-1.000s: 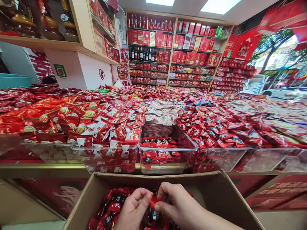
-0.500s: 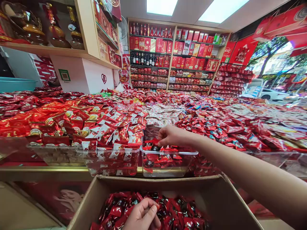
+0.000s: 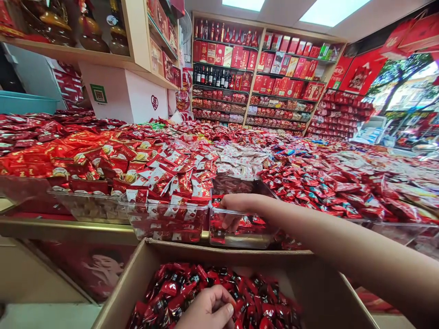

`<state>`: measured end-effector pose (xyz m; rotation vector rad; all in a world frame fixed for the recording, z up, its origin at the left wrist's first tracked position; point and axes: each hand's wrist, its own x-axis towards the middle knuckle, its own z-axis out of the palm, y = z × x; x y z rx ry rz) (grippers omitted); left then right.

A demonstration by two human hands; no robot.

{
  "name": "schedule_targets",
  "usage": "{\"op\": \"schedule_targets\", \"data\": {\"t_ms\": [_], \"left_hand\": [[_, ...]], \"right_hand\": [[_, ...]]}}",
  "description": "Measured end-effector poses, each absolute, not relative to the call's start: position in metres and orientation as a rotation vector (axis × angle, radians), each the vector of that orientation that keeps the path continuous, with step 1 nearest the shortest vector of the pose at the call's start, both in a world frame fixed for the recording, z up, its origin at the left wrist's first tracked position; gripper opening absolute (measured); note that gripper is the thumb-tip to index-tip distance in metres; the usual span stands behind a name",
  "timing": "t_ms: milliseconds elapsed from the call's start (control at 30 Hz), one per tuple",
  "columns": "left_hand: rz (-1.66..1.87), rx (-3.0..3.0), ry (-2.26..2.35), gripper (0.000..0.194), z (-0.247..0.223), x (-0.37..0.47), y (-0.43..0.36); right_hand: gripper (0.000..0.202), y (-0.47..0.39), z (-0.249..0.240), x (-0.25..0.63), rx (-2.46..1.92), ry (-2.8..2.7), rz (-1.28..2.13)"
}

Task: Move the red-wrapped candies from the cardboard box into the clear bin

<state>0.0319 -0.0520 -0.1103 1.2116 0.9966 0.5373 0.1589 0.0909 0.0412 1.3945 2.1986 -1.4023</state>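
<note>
My right hand (image 3: pixel 236 210) reaches down into a clear plastic bin (image 3: pixel 254 240) holding some red and black wrapped candies (image 3: pixel 219 234). Its bent fingers show through the front wall, close together; whatever they hold is hidden among the wrappers. Below, a cardboard box (image 3: pixel 302 262) stands open with a heap of the same red and black candies (image 3: pixel 171 288) in it. My left hand (image 3: pixel 211 310) is over that heap, fingers curled and thumb pressed against them. A bit of red shows at its fingertips, too small to make out.
Left of the bin stands another clear bin with red and white packets (image 3: pixel 171 183). White packets (image 3: pixel 240 160) lie behind, and more red packets (image 3: pixel 308 183) spread to the right. A white pillar (image 3: pixel 144 98) rises at the back left, shelves (image 3: pixel 254 77) beyond.
My right hand has gone lower into the clear bin, from its top edge to behind the front wall. My left hand stays over the box. The view has shifted slightly.
</note>
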Motion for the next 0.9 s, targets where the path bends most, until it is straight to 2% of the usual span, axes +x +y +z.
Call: {"op": "schedule_targets", "data": {"t_ms": [300, 900], "left_hand": [[0.51, 1.218, 1.01, 0.015, -0.112, 0.033, -0.054], [0.456, 1.35, 0.976, 0.012, -0.119, 0.028, -0.053]], "right_hand": [[0.039, 0.098, 0.052, 0.16, 1.56, 2.204, -1.092], [0.032, 0.101, 0.039, 0.158, 1.303, 2.147, -1.576]]}}
